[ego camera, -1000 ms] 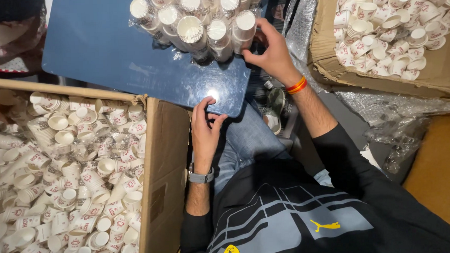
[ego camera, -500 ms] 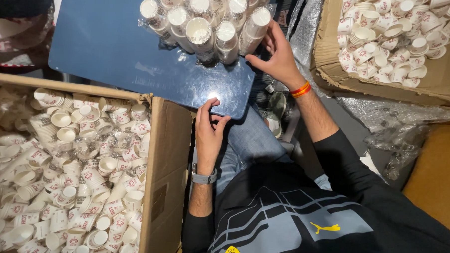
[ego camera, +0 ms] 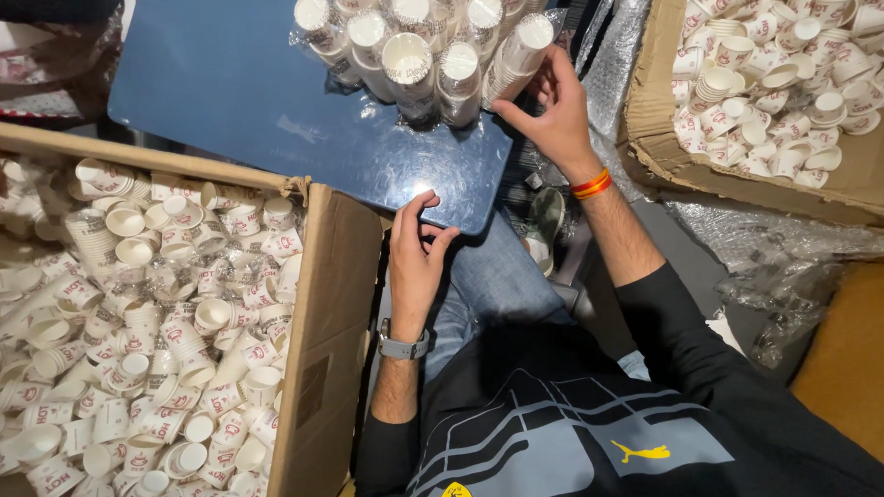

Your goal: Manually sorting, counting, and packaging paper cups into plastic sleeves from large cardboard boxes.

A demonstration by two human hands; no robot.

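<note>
Two cardboard boxes of loose paper cups: one near left [ego camera: 319,380], one far right [ego camera: 653,124], each holding too many to count. One blue surface [ego camera: 211,90] carries one plastic-wrapped bundle of cup stacks [ego camera: 425,53], about ten stacks showing. Two wrist items: one grey watch [ego camera: 403,347], one orange band [ego camera: 591,184].
</note>
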